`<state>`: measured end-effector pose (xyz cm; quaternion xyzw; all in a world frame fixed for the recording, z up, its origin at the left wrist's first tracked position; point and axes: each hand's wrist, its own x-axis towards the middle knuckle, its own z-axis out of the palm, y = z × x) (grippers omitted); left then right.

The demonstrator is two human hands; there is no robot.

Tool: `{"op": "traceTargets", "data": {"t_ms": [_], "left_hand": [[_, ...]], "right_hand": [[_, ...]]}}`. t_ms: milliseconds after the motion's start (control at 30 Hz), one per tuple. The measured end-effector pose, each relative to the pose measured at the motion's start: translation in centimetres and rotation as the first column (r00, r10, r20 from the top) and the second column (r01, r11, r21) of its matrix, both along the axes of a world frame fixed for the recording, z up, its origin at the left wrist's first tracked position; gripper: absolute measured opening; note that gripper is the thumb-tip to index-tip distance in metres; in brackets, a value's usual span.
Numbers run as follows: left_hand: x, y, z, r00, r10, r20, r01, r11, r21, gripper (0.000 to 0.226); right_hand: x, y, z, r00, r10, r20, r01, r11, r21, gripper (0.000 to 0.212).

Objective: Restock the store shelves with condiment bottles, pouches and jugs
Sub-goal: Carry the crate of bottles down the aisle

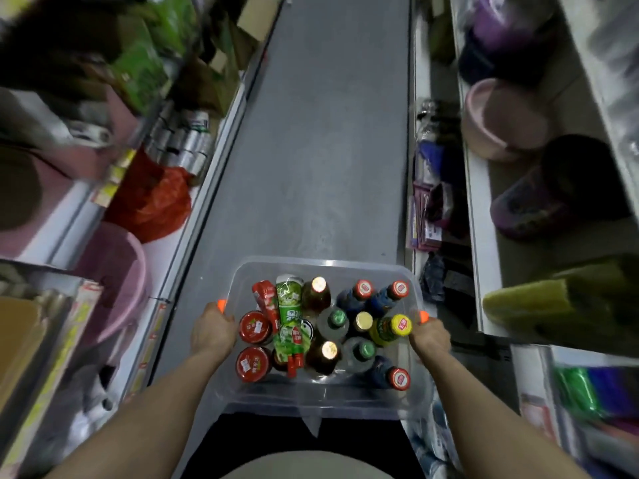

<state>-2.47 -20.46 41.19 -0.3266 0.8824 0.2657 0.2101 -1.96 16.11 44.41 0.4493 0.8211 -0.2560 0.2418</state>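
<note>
Clear bin (345, 401) held at waist height over the aisle floor (321, 150), midway between the shelves.
Contents, upright and packed close: red-capped bottles (363, 289), yellow-capped bottle (400, 325), two red-lidded jars (255, 327); green pouches (288, 302) lie across the tops.
Left shelf (221, 140): red bag (155, 202), silver packs, much blurred.
Right shelf (479, 202): pink basin (498, 119), dark tubs, a green sponge (553, 305) jutting near the bin.
Labels unreadable.
Left hand (212, 328) grips the bin's left rim, right hand (430, 335) the right rim; thumbs on top, fingers hidden beneath.
</note>
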Motion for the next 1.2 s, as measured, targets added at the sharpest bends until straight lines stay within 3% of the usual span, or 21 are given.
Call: {"op": "traceTargets", "data": {"t_ms": [500, 633, 800, 1033, 1200], "left_hand": [[-0.2, -3.5, 3.9, 0.998, -0.054, -0.031, 0.055, 0.998, 0.033, 0.021], [-1.6, -4.2, 5.8, 0.993, -0.087, -0.081, 0.087, 0.996, -0.013, 0.018], [-6.8, -5.7, 9.5, 0.969, -0.18, -0.168, 0.174, 0.983, -0.049, 0.016], [-16.6, -2.7, 14.1, 0.937, -0.292, -0.194, 0.287, 0.956, -0.056, 0.018], [-24.0, 0.5, 16.5, 0.93, -0.282, -0.233, 0.272, 0.959, -0.075, 0.023]], "right_hand": [[0.7, -4.2, 4.2, 0.995, 0.008, -0.1, -0.007, 1.0, 0.008, 0.042], [0.5, -5.1, 5.3, 0.976, 0.054, -0.209, -0.043, 0.997, 0.057, 0.032], [-2.3, -4.8, 7.8, 0.949, 0.05, -0.311, -0.036, 0.998, 0.05, 0.027], [-9.8, -0.3, 11.6, 0.952, 0.107, -0.286, -0.074, 0.99, 0.123, 0.041], [-17.7, 3.4, 13.5, 0.922, 0.188, -0.338, -0.144, 0.978, 0.15, 0.031]]}}
